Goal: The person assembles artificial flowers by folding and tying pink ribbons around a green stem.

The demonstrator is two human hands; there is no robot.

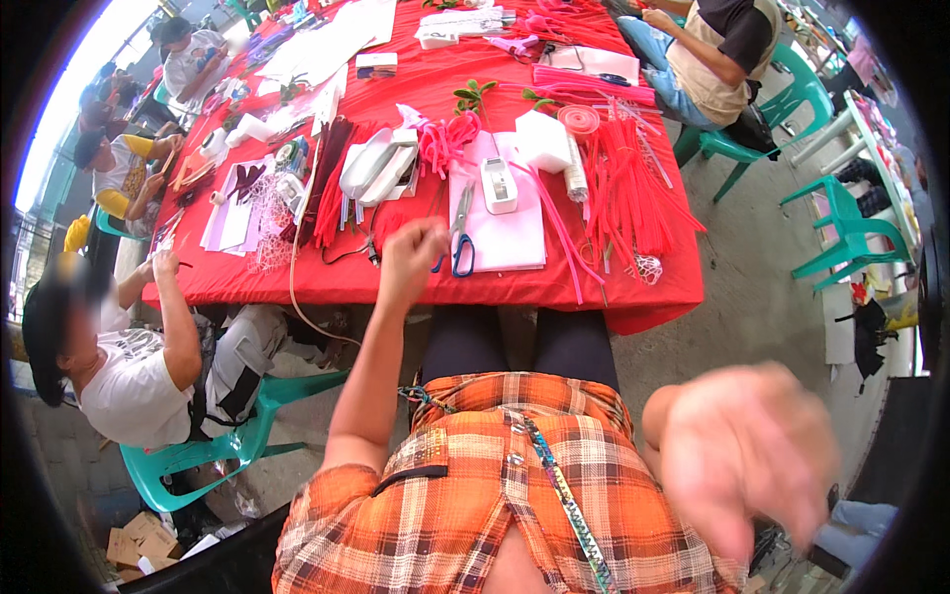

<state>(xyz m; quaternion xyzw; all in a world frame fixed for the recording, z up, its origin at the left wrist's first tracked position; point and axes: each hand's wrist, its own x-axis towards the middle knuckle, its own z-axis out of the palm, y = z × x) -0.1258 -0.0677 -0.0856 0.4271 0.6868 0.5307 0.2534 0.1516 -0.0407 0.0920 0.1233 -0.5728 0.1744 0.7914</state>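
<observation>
My left hand [414,259] curls closed, nothing visible in it, just left of blue-handled scissors [458,230]; my right hand [747,460], well apart, blurs too much to tell its grip. The scissors look light and stiff, best taken by the loops. Beyond my left fist, a white tape dispenser [500,188] crowds the blades on pink sheets [510,253].
</observation>
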